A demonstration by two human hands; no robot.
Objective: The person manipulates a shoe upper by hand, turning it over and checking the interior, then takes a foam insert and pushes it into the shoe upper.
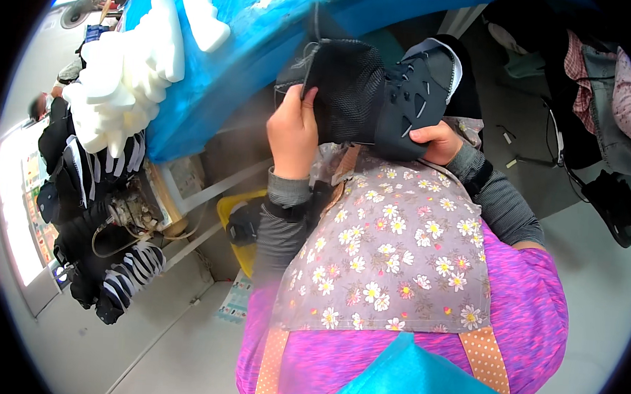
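Note:
A dark grey-black shoe upper (410, 102) with eyelets and short light stripes is held above my lap. Its black mesh part (348, 84) spreads out to the left. My left hand (292, 133) pinches the mesh part's left edge between thumb and fingers, with a loose thread beside it. Around the lower right side of the upper, my right hand (438, 141) is closed, thumb on top and most fingers hidden beneath. A white lining edge shows at the upper's far right.
A table with a blue cover (243, 72) lies ahead, with a heap of white foam pieces (125, 80) at its left. Black-and-white shoe parts (129, 273) are stacked at left. A yellow bin (241, 247) stands below. Clothes (609, 105) hang at right.

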